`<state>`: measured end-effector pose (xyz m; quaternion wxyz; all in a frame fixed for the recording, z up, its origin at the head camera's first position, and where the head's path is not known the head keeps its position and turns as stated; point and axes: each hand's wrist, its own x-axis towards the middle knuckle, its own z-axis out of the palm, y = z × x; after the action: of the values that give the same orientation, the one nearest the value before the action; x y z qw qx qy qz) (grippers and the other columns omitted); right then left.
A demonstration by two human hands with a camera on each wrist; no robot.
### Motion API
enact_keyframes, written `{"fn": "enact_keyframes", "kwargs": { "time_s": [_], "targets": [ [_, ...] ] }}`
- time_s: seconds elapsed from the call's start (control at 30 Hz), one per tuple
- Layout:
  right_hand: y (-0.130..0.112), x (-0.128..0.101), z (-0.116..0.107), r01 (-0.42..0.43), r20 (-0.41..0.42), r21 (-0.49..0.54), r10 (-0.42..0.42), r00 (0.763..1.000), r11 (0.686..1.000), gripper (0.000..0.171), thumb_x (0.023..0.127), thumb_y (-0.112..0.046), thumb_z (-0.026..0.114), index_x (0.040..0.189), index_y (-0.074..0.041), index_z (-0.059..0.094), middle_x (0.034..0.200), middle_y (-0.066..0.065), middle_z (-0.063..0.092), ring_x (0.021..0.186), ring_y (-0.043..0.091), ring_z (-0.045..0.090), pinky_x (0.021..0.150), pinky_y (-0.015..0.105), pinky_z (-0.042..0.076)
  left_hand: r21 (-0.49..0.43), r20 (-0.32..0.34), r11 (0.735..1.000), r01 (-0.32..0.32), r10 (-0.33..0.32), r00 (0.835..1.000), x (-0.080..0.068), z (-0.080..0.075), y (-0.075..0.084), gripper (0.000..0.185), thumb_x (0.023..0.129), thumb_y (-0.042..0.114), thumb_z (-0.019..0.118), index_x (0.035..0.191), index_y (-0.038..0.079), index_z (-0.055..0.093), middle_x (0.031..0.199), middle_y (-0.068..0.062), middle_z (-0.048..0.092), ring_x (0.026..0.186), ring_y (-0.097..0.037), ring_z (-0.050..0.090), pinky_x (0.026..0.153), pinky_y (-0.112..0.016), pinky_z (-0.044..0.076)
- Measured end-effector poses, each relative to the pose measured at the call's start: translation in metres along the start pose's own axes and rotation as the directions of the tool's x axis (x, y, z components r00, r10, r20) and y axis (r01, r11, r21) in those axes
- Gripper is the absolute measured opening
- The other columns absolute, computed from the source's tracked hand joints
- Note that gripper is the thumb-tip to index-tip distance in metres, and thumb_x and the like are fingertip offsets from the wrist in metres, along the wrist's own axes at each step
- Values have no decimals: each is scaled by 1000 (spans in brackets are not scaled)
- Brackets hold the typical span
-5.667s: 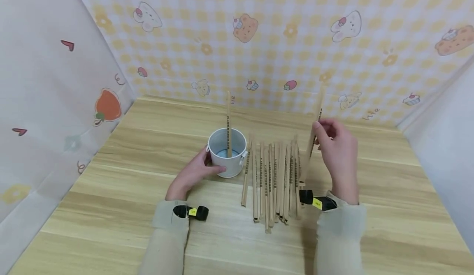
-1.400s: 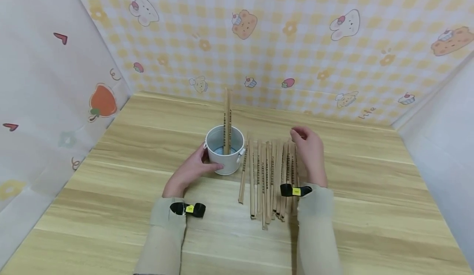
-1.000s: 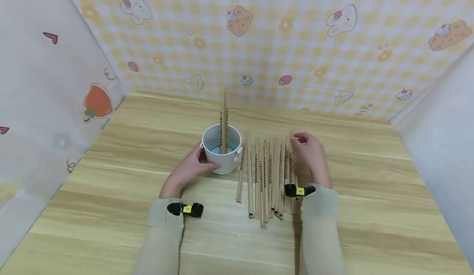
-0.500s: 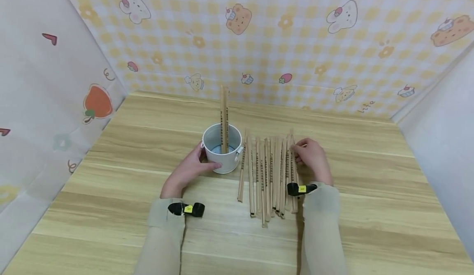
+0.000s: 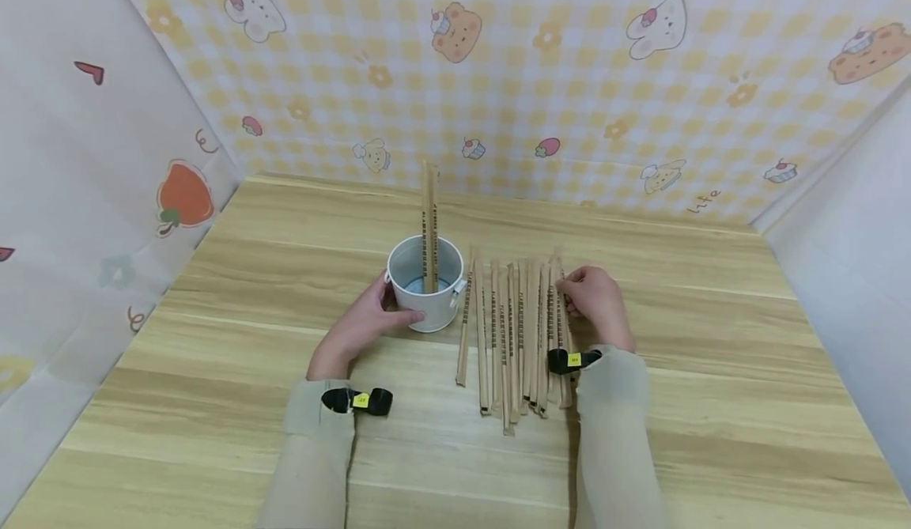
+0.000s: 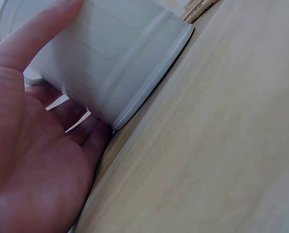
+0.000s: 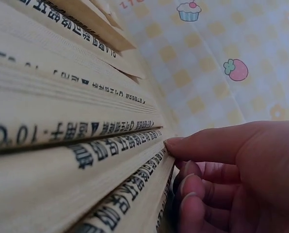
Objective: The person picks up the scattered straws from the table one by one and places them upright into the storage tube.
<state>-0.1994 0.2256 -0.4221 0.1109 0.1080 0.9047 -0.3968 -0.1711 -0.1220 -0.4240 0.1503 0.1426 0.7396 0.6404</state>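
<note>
"Where was everything?"

"The slim, brown paper-sleeved straws [image 5: 504, 339] lay in an overlapping row on the pale, wood-grained surface [image 5: 427, 458]. At least two upright straws [image 5: 430, 228] stood in the round white metal-looking bucket [image 5: 434, 311], just left of the row."

"And the fingers?"

"The left hand [image 5: 359, 323] curled round the bucket's side, thumb across its front. The right hand [image 5: 601, 304] was nearly closed at the row's right end, thumb tip touching a sleeve, the other fingers bent beside it. I couldn't tell whether it gripped one."

"What could have gone wrong?"

"With sleeves pressed that close, I judged a lift might have dragged a neighbour along. A loosened left hand might have let the bucket tip, being light, I'd guess, with tall straws inside."

"Any writing?"

"'PLA' and Chinese characters on the straws, with '10°C' on one close up. The checked backdrop [image 5: 505, 102] said 'life'. I saw no brand."
</note>
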Motion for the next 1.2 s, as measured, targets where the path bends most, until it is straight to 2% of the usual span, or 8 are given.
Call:
{"fn": "enact_keyframes", "kwargs": {
  "time_s": [0.27, 0.53, 0.67, 0.77, 0.93, 1.07, 1.2],
  "targets": [
    [-2, -3, -1, -1, 15, 2, 1, 1000, 1000, 25, 87, -26, 55, 93, -2, 60, 73, 11, 60, 60, 20, 56, 55, 31, 50, -1, -6, 1000, 20, -20, 1000, -3, 1, -1, 87, 72, 17, 74, 141, 19, 21, 140, -8, 30, 129, -28, 25, 104, -44, 21],
    [-12, -10, -15, 64, 17, 46, -65, 998, 997, 27, 89, -31, 53, 90, -4, 58, 70, 15, 57, 62, 27, 53, 62, 33, 44, -19, 2, 1000, 2, -2, 1000, -1, 0, -2, 86, 73, 14, 73, 141, 19, 21, 139, -6, 29, 129, -26, 25, 104, -41, 21],
    [-23, -14, -21, 125, -46, 81, -121, 992, 989, 29, 87, -35, 55, 93, -7, 58, 77, 15, 59, 60, 23, 55, 63, 38, 49, -18, 3, 1000, 4, -4, 1000, 1, 0, -2, 85, 74, 14, 73, 141, 19, 21, 139, -5, 29, 129, -26, 25, 105, -40, 21],
    [-33, -20, -25, 161, -117, 115, -148, 982, 980, 32, 86, -38, 56, 95, -8, 59, 84, 15, 60, 58, 19, 55, 59, 36, 51, -20, 6, 1000, 4, -4, 1000, 0, 0, -2, 85, 74, 14, 73, 141, 18, 21, 140, -7, 29, 129, -26, 24, 105, -41, 20],
    [-50, -34, -33, 225, -261, 173, -176, 949, 959, 35, 83, -43, 58, 95, -9, 62, 82, 10, 59, 55, 17, 54, 51, 28, 49, -28, 14, 1000, 0, 0, 1000, -2, 0, 0, 86, 73, 15, 73, 141, 16, 21, 140, -10, 29, 129, -27, 24, 104, -42, 21],
    [-63, -45, -37, 289, -380, 222, -190, 905, 931, 37, 81, -46, 59, 93, -11, 62, 77, 6, 59, 55, 17, 53, 49, 26, 49, -28, 15, 1000, 0, 1, 1000, -2, 1, -1, 86, 73, 15, 73, 141, 15, 20, 140, -11, 29, 129, -27, 25, 104, -43, 21],
    [-82, -59, -38, 377, -465, 312, -206, 861, 872, 34, 80, -41, 62, 92, -9, 62, 78, 10, 60, 53, 14, 51, 48, 24, 48, -29, 10, 1000, 4, -4, 1000, -2, 1, -1, 86, 73, 15, 73, 141, 15, 21, 140, -10, 29, 129, -27, 25, 104, -42, 21]
  ]
}}
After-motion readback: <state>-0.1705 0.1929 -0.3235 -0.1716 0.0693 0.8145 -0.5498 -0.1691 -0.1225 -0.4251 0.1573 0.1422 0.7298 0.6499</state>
